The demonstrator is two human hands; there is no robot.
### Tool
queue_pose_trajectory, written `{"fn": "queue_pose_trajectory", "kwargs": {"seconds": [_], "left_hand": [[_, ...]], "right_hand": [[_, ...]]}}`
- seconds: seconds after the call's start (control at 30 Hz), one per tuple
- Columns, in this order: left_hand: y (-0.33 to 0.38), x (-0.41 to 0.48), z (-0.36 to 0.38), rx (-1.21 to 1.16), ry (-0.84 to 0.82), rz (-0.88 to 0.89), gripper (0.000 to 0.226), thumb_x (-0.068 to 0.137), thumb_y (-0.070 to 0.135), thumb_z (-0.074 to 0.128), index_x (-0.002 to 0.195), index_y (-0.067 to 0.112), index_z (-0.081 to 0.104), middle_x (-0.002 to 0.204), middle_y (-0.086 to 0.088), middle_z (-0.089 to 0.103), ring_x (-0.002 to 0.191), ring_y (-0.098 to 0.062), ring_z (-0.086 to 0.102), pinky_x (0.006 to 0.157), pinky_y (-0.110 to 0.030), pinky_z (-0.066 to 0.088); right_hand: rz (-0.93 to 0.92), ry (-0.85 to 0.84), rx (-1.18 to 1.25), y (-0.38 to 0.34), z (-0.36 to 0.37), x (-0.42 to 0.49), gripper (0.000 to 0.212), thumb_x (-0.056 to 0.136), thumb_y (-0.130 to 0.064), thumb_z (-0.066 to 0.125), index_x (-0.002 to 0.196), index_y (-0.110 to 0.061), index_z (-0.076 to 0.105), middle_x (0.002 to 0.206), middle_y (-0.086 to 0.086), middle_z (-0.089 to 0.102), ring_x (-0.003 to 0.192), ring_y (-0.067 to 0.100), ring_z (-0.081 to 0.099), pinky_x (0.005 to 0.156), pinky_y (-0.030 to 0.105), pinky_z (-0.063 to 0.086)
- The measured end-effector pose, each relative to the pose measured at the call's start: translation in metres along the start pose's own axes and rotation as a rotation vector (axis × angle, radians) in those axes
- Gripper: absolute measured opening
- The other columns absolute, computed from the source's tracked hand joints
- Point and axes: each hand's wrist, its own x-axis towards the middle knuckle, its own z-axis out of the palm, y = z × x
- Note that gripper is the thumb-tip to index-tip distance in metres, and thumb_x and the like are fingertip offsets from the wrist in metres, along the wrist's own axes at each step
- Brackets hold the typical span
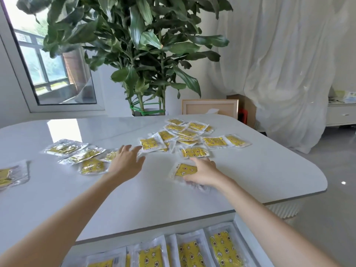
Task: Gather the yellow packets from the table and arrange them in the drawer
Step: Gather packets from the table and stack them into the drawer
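Several yellow packets in clear wrappers lie scattered on the white table. A heap of packets sits at the far middle, a smaller group at the left. My right hand grips one yellow packet at its right edge, thumb on top. My left hand hovers flat with fingers spread, close to a packet at the heap's near edge, holding nothing. The open drawer below the table's front edge holds a row of yellow packets side by side.
A large potted plant stands behind the table. A framed board leans by the white curtain. One more packet lies at the table's far left edge. A window is at the left.
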Motion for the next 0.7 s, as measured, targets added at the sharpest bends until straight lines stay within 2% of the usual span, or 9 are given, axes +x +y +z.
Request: {"fn": "queue_pose_trajectory", "kwargs": {"seconds": [0.1, 0.17, 0.3, 0.37, 0.43, 0.5, 0.57, 0.63, 0.7], "left_hand": [[-0.015, 0.001, -0.001, 0.112, -0.114, -0.114, 0.056, 0.095, 0.049, 0.035, 0.147, 0.028, 0.027, 0.154, -0.019, 0.021, 0.145, -0.038, 0.005, 0.117, -0.046, 0.013], [-0.022, 0.001, 0.001, 0.143, -0.185, -0.147, 0.062, 0.093, 0.057, 0.032, 0.148, 0.03, 0.023, 0.157, -0.012, 0.017, 0.145, -0.039, 0.0, 0.118, -0.046, 0.01], [-0.024, -0.004, 0.004, 0.117, -0.096, -0.113, 0.063, 0.089, 0.063, 0.036, 0.142, 0.028, 0.037, 0.153, -0.003, 0.03, 0.143, -0.028, 0.02, 0.116, -0.041, 0.017], [-0.019, -0.009, 0.002, 0.086, -0.041, -0.103, 0.061, 0.089, 0.062, 0.037, 0.14, 0.028, 0.041, 0.149, -0.003, 0.036, 0.139, -0.025, 0.028, 0.114, -0.037, 0.019], [-0.017, -0.013, 0.001, 0.057, -0.017, -0.089, 0.058, 0.09, 0.06, 0.037, 0.137, 0.028, 0.045, 0.145, -0.003, 0.041, 0.136, -0.025, 0.034, 0.113, -0.035, 0.022], [-0.019, -0.016, 0.004, 0.023, 0.015, -0.038, 0.052, 0.09, 0.058, 0.041, 0.13, 0.027, 0.053, 0.134, -0.005, 0.049, 0.129, -0.027, 0.042, 0.108, -0.034, 0.029], [-0.018, -0.018, 0.007, -0.04, 0.024, 0.01, 0.044, 0.09, 0.054, 0.046, 0.122, 0.026, 0.061, 0.122, -0.004, 0.053, 0.123, -0.027, 0.047, 0.102, -0.031, 0.034], [-0.014, -0.02, 0.009, -0.122, 0.012, 0.031, 0.036, 0.092, 0.049, 0.047, 0.114, 0.028, 0.066, 0.112, -0.002, 0.053, 0.117, -0.025, 0.049, 0.097, -0.029, 0.036], [-0.01, -0.022, 0.009, -0.196, -0.001, 0.051, 0.027, 0.093, 0.04, 0.047, 0.1, 0.031, 0.071, 0.101, 0.0, 0.052, 0.11, -0.024, 0.051, 0.091, -0.027, 0.039]], "right_hand": [[0.143, -0.067, 0.021, -0.005, -0.008, 0.013, 0.091, 0.067, -0.043, 0.081, 0.143, -0.016, 0.038, 0.146, 0.006, 0.038, 0.136, 0.025, 0.034, 0.107, 0.037, 0.038], [0.182, -0.104, 0.007, -0.009, -0.009, 0.02, 0.099, 0.054, -0.048, 0.087, 0.138, -0.015, 0.045, 0.14, 0.003, 0.047, 0.132, 0.024, 0.04, 0.105, 0.037, 0.041], [0.128, -0.143, -0.001, -0.009, -0.005, 0.033, 0.099, 0.017, -0.062, 0.08, 0.104, -0.016, 0.066, 0.112, 0.004, 0.066, 0.112, 0.024, 0.058, 0.095, 0.038, 0.05], [0.099, -0.126, 0.042, -0.011, -0.007, 0.03, 0.062, 0.037, -0.06, 0.081, 0.076, -0.016, 0.062, 0.089, -0.001, 0.063, 0.093, 0.019, 0.059, 0.075, 0.031, 0.05], [0.039, -0.062, 0.087, -0.01, -0.01, 0.032, 0.048, 0.071, -0.049, 0.075, 0.061, -0.022, 0.038, 0.07, -0.009, 0.038, 0.07, 0.011, 0.041, 0.054, 0.022, 0.03], [-0.031, 0.083, 0.045, -0.008, -0.014, 0.035, 0.045, 0.085, -0.044, 0.064, 0.063, -0.021, 0.032, 0.071, -0.011, 0.03, 0.078, 0.014, 0.038, 0.055, 0.023, 0.026], [-0.08, 0.168, -0.011, -0.001, -0.015, 0.043, 0.032, 0.09, -0.044, 0.055, 0.079, -0.013, 0.052, 0.093, -0.008, 0.049, 0.104, 0.019, 0.043, 0.076, 0.03, 0.039], [-0.03, 0.148, -0.09, 0.004, -0.015, 0.044, 0.048, 0.094, -0.043, 0.045, 0.118, -0.003, 0.056, 0.134, 0.005, 0.049, 0.129, 0.024, 0.038, 0.103, 0.039, 0.035], [0.028, 0.128, -0.098, 0.006, -0.012, 0.041, 0.058, 0.095, -0.047, 0.038, 0.127, 0.0, 0.049, 0.141, 0.012, 0.045, 0.129, 0.029, 0.042, 0.105, 0.042, 0.036]]}}
